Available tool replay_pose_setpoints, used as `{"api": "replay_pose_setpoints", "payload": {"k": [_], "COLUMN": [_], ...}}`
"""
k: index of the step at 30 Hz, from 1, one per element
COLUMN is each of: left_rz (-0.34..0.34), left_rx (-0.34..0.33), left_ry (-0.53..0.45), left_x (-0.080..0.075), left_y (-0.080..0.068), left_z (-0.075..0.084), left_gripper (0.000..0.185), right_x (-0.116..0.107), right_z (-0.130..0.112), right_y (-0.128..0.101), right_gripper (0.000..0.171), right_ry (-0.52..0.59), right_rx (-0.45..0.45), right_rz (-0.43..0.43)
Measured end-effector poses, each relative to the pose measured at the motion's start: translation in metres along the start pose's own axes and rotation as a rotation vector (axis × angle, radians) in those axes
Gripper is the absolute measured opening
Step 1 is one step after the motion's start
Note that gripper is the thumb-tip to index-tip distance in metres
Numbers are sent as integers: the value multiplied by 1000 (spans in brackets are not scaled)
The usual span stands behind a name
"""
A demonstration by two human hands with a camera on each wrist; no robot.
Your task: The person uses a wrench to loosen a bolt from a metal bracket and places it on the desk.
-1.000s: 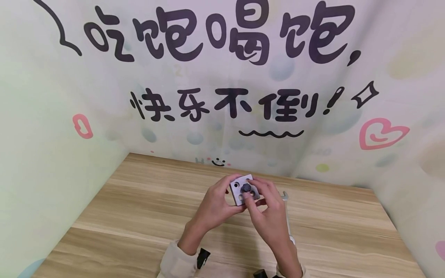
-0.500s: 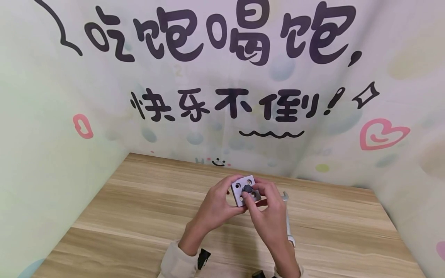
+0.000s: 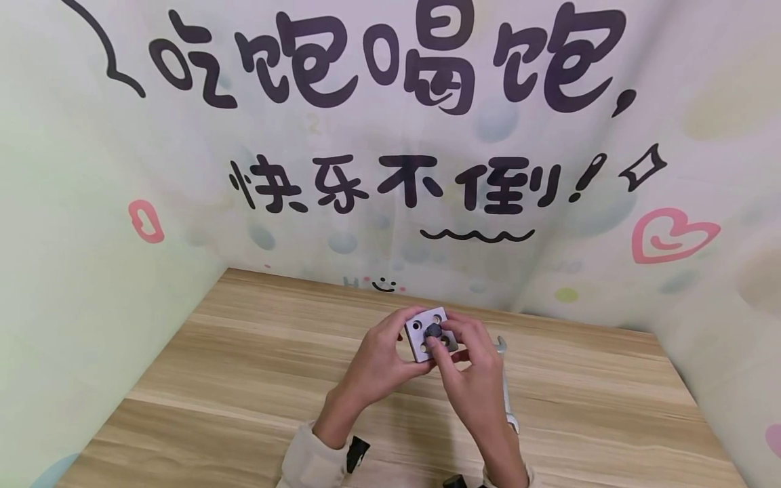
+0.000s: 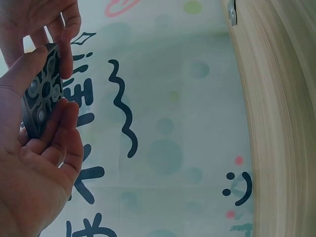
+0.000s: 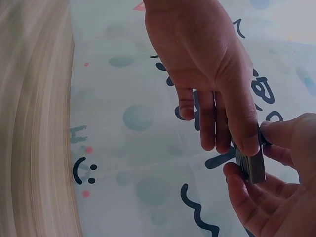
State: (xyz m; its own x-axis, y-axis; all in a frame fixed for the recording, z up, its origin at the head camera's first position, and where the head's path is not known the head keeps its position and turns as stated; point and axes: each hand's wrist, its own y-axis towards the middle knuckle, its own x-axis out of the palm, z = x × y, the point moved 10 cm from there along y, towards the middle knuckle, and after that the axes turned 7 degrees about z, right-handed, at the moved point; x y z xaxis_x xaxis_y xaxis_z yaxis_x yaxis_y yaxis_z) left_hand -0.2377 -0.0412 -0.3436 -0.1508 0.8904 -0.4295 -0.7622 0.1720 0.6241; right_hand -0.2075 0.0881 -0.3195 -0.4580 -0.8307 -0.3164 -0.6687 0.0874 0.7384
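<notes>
In the head view my left hand (image 3: 381, 356) grips a square grey metal plate (image 3: 427, 318) by its edges, raised above the table. Round holes sit near its corners. A dark round-headed bolt (image 3: 433, 331) stands at the plate's middle, and my right hand (image 3: 476, 369) pinches its head between thumb and index finger. From the left wrist, the plate's other face (image 4: 43, 96) shows a dark pattern with round holes, the left thumb lying along its edge. The right wrist view has the plate (image 5: 256, 168) edge-on, with the right hand (image 5: 281, 187) beside it.
An open-ended wrench (image 3: 506, 393) lies on the wooden table (image 3: 256, 352), partly behind the right forearm. A printed cloth wall (image 3: 342, 251) rises behind the table, with side walls left and right. Black camera mounts (image 3: 356, 454) sit at the wrists.
The right index finger has shifted from near the plate's upper hole to the side of the bolt head. The plate has moved very slightly right; more of the wrench's near end shows.
</notes>
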Motion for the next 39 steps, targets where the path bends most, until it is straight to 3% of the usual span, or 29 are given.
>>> {"api": "replay_pose_setpoints", "payload": {"k": [22, 28, 39], "left_rz": [-6, -24, -24], "left_rx": [0, -4, 11], "left_ry": [-4, -20, -34], "left_x": [-1, 2, 5], "left_y": [0, 0, 0], "left_z": [-1, -1, 2], "left_gripper": [70, 70, 70], "right_x": [3, 1, -5], "right_z": [1, 1, -1], "right_y": [0, 0, -1], "right_gripper": [35, 38, 26], "right_ry": [11, -9, -66], "right_rx": [7, 21, 3], "right_rz": [-42, -2, 87]}}
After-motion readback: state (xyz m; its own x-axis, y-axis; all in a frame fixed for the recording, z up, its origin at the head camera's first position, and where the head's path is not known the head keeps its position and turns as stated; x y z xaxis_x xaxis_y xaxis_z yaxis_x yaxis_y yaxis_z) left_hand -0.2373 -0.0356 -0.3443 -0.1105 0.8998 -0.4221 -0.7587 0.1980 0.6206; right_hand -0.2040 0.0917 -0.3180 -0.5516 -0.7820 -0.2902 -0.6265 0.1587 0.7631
